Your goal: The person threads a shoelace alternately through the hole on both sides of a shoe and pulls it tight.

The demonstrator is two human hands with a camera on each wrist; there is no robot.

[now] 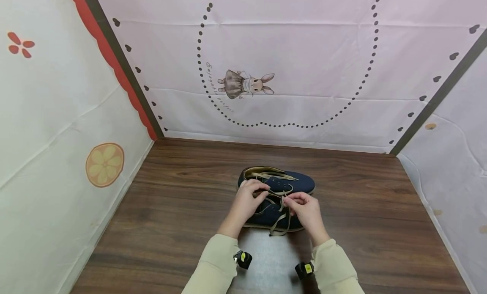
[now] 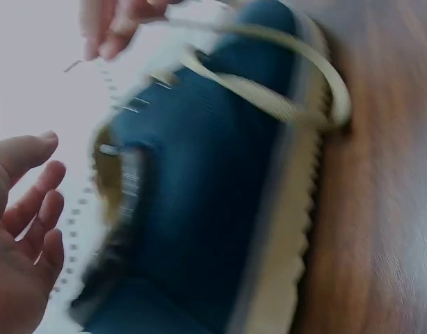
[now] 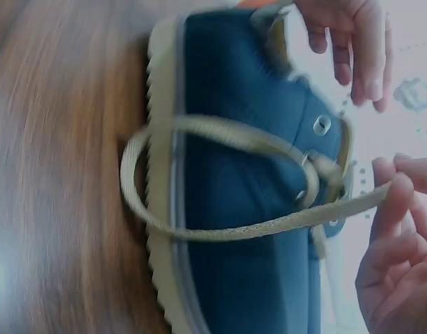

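Two navy blue shoes with beige laces lie side by side on a wooden surface. My right hand (image 1: pixel 306 209) pinches the end of a beige shoelace (image 3: pixel 269 226) between thumb and fingertips, above the near shoe (image 3: pixel 227 167). From there the lace loops down over the shoe's side and back up to the eyelets. My left hand (image 1: pixel 245 201) is over the same shoe's opening, with thumb and fingers apart and nothing between them in the left wrist view. Right behind the near shoe is the far shoe (image 1: pixel 302 182), its loose laces (image 1: pixel 266 174) lying across its opening.
The shoes stand on a brown wood-grain surface (image 1: pixel 190 209). A pale printed cloth (image 1: pixel 304 65) rises behind it, and similar cloth walls (image 1: pixel 57 137) stand at both sides. A grey, shiny patch (image 1: pixel 274 256) shows on the surface between the forearms.
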